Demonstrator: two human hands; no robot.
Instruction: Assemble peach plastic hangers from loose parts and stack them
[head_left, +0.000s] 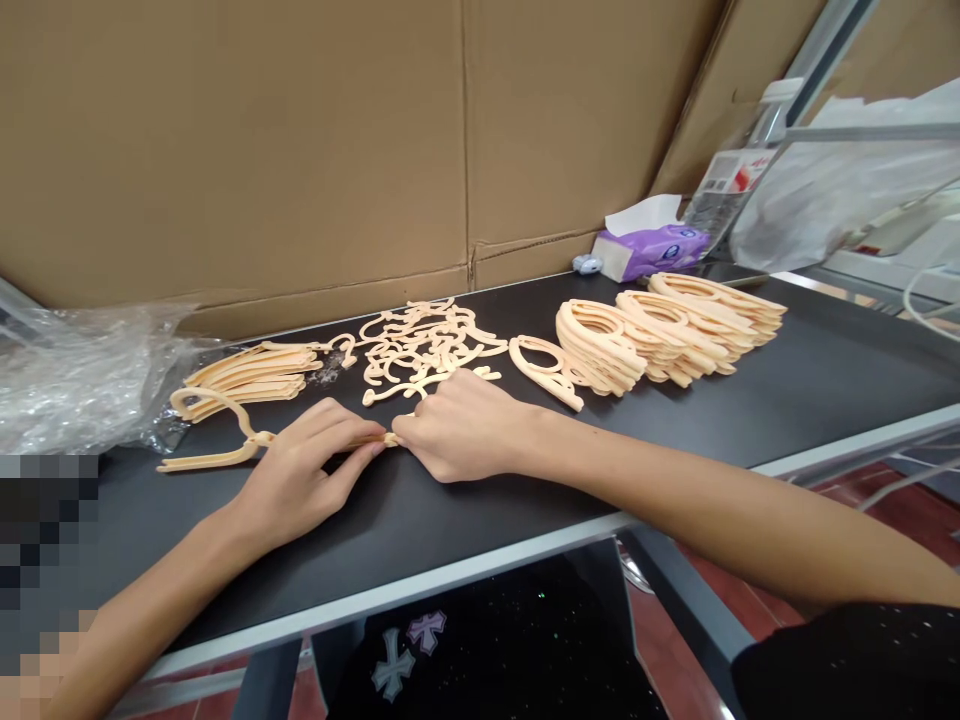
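A peach-coloured plastic hanger (214, 461) with a curved hook lies low over the black table top, its hook and one arm sticking out to the left. My left hand (300, 470) pinches its other part between thumb and fingers. Against those fingertips, my right hand (472, 430) is closed around the end of the same piece; the joint between the hands is mostly hidden. Just behind my hands lies a loose heap of hook pieces (420, 345). Flat arm pieces (255, 375) are piled behind my left hand.
Stacks of assembled-looking peach frames (600, 345) stand to the right on the black table (465, 530). Bubble wrap (90, 370) covers the left end. A purple tissue pack (652, 250) and a plastic bottle (739, 165) sit at the back right, before a cardboard wall (300, 150).
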